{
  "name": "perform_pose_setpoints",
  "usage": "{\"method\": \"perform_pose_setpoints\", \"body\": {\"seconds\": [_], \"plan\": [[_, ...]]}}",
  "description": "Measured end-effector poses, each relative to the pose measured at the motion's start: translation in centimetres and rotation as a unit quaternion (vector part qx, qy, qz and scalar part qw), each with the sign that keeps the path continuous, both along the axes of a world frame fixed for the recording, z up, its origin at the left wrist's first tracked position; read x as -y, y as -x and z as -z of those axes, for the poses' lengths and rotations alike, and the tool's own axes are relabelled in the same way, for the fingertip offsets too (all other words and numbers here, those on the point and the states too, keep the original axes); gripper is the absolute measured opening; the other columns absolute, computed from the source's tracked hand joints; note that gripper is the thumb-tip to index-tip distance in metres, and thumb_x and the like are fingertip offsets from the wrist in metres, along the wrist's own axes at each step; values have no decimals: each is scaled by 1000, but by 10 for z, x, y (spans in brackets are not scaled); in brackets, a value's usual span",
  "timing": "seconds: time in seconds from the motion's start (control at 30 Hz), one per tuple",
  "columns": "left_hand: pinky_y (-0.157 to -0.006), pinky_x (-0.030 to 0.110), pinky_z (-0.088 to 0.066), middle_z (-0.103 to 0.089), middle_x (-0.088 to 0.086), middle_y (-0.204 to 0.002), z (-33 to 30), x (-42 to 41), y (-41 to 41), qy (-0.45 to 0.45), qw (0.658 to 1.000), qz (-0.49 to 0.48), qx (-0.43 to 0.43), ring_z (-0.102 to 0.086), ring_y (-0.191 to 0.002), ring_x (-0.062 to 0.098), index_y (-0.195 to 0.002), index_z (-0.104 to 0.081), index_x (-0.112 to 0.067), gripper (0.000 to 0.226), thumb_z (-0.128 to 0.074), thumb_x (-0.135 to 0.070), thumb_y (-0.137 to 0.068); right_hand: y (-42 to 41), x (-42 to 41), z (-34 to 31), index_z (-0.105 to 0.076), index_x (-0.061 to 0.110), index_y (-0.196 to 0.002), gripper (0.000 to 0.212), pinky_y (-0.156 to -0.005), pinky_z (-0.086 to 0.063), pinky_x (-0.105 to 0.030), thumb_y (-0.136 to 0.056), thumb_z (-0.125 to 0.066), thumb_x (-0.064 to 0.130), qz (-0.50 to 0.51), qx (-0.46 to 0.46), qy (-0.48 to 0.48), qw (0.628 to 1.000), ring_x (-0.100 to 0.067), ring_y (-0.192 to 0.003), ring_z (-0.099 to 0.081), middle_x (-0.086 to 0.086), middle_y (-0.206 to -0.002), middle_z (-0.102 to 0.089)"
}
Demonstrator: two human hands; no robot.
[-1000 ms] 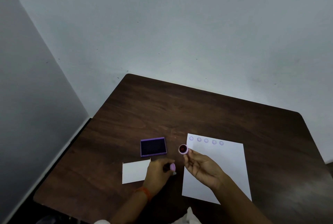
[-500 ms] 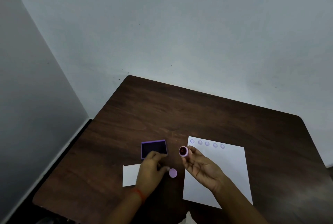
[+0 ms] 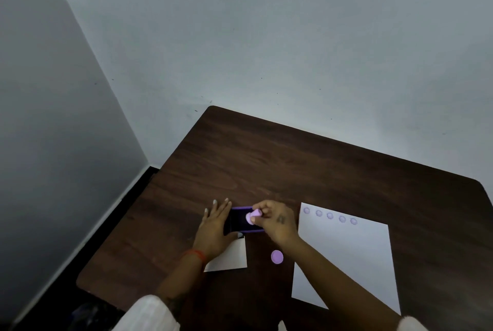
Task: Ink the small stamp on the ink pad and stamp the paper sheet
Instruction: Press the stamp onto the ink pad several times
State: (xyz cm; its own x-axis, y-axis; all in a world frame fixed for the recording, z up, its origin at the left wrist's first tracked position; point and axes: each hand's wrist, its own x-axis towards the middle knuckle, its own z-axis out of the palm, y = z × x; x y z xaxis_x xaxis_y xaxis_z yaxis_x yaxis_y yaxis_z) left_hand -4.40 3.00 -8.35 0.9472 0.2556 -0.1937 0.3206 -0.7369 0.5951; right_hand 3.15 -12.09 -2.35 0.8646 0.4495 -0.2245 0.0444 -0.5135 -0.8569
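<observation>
My right hand [image 3: 274, 220] pinches a small lilac stamp [image 3: 252, 216] and holds it down on the dark ink pad [image 3: 237, 221], which has a purple rim. My left hand [image 3: 216, 226] lies flat with fingers spread on the pad's left side, steadying it. The white paper sheet [image 3: 346, 258] lies to the right, with a row of several round purple prints along its top edge. The stamp's round lilac cap [image 3: 277, 256] lies on the table between the pad and the sheet.
A small white card [image 3: 232, 257] lies under my left wrist, just in front of the pad. The dark wooden table [image 3: 293, 165] stands in a corner between two pale walls; its left edge drops to a dark floor.
My right hand carried the stamp from beside the sheet left onto the ink pad. My left hand let the cap lie on the table and moved up to the pad.
</observation>
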Motion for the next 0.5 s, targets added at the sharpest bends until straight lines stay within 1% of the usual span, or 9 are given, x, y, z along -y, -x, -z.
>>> {"method": "perform_pose_setpoints", "body": {"seconds": [0.1, 0.13, 0.23, 0.3, 0.33, 0.37, 0.4, 0.43, 0.5], "plan": [[-118, 37, 2, -16, 3, -156, 0, 0, 0, 17, 1000, 1, 15, -2, -145, 24, -144, -18, -15, 75, -62, -29, -85, 1, -16, 1, -69, 0, -88, 13, -72, -50, -31, -85, -58, 7, -61, 83, 25, 994, -27, -82, -64, -17, -91, -71], [-118, 37, 2, -18, 3, -156, 1, 0, 1, 23, 999, -2, 23, -3, -145, 24, -143, -20, -15, 74, -62, -29, -84, 2, -22, 0, -68, -2, -90, 18, -73, -49, -31, -87, -54, 7, -80, 91, 38, 992, -30, -82, -64, -20, -92, -71], [-118, 37, 1, -21, 2, -155, 2, 2, 1, 27, 999, -9, 35, -5, -145, 24, -142, -25, -16, 72, -64, -31, -83, 2, -34, 24, -66, -3, -100, 28, -77, -43, -22, -88, -44, 10, -115, 83, 110, 984, -30, -91, -62, -20, -98, -69], [-118, 36, 2, -21, 1, -155, 4, 1, 2, 34, 999, -12, 41, -5, -145, 23, -142, -27, -17, 71, -64, -32, -83, -1, -30, 34, -64, 0, -92, 22, -75, -37, -6, -91, -42, -1, -21, 136, 255, 957, -10, -94, -63, 1, -93, -73], [-118, 36, 3, -21, 1, -155, 4, 1, 2, 37, 998, -13, 43, -4, -145, 23, -142, -27, -17, 72, -64, -32, -83, -2, -28, 28, -63, 3, -91, 25, -79, -38, -5, -92, -40, -5, 3, 138, 315, 939, -5, -94, -63, 4, -92, -74], [-118, 36, 3, -20, 0, -155, 5, 1, 2, 39, 998, -13, 45, -4, -145, 22, -142, -26, -17, 72, -64, -33, -83, -3, -28, 36, -63, 1, -98, 24, -88, -41, -11, -91, -41, -5, -29, 178, 300, 937, -10, -101, -62, -3, -101, -73], [-118, 35, 4, -20, -1, -155, 6, 1, 2, 41, 998, -15, 46, -3, -145, 21, -142, -26, -18, 72, -64, -33, -82, -7, -30, 45, -61, -1, -107, 24, -96, -42, -23, -91, -43, -1, -146, 194, 233, 942, -19, -108, -59, -11, -111, -67], [-118, 35, 4, -21, -1, -155, 7, 1, 3, 44, 998, -17, 49, -3, -145, 21, -142, -26, -18, 73, -65, -34, -82, -3, -29, 42, -57, 0, -115, 27, -98, -43, -31, -92, -44, 2, -254, 218, 205, 920, -25, -112, -55, -16, -119, -62], [-118, 34, 4, -22, -1, -155, 8, 0, 3, 54, 997, -22, 54, -3, -145, 20, -141, -27, -18, 73, -66, -34, -81, -2, -20, 32, -52, 3, -121, 30, -96, -43, -36, -93, -41, 7, -317, 275, 218, 881, -28, -114, -51, -18, -124, -57]]}}
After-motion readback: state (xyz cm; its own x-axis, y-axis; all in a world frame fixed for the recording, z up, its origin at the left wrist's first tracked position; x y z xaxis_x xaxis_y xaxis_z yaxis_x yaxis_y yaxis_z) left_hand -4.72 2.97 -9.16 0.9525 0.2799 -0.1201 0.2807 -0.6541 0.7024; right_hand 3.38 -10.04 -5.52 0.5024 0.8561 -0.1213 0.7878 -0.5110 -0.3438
